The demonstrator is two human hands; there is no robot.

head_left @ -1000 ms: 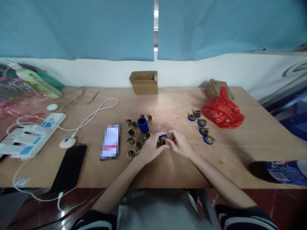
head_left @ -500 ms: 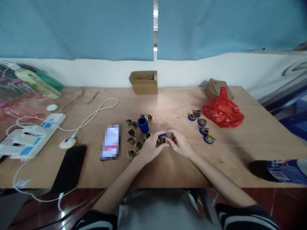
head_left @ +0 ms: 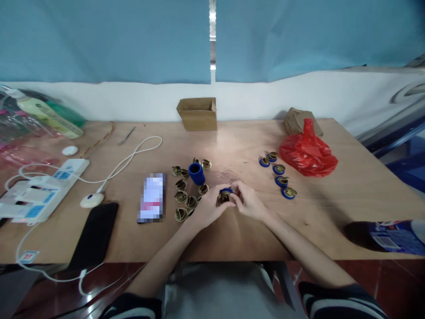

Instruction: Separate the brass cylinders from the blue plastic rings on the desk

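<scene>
My left hand (head_left: 207, 207) and my right hand (head_left: 249, 201) meet at the middle of the wooden table (head_left: 232, 230), both pinching one small part (head_left: 225, 195) made of a blue ring and a brass piece. Just left of my left hand lie several loose brass pieces (head_left: 182, 197) around a stack of blue rings (head_left: 196, 173). Thin wire springs (head_left: 229, 173) lie scattered just beyond my hands. To the right stands a row of several assembled blue-and-brass parts (head_left: 279, 175).
A red plastic bag (head_left: 307, 153) and brown paper packet (head_left: 299, 120) sit at back right, a small cardboard box (head_left: 198, 113) at the back. Left: two phones (head_left: 152, 197) (head_left: 94, 235), a power strip (head_left: 40, 188), white cables, tweezers (head_left: 128, 135). A blue-labelled container (head_left: 395, 237) lies at the right edge.
My hands stay together on the small part, with only slight finger movement. The view has shifted a little; nothing else on the table has moved.
</scene>
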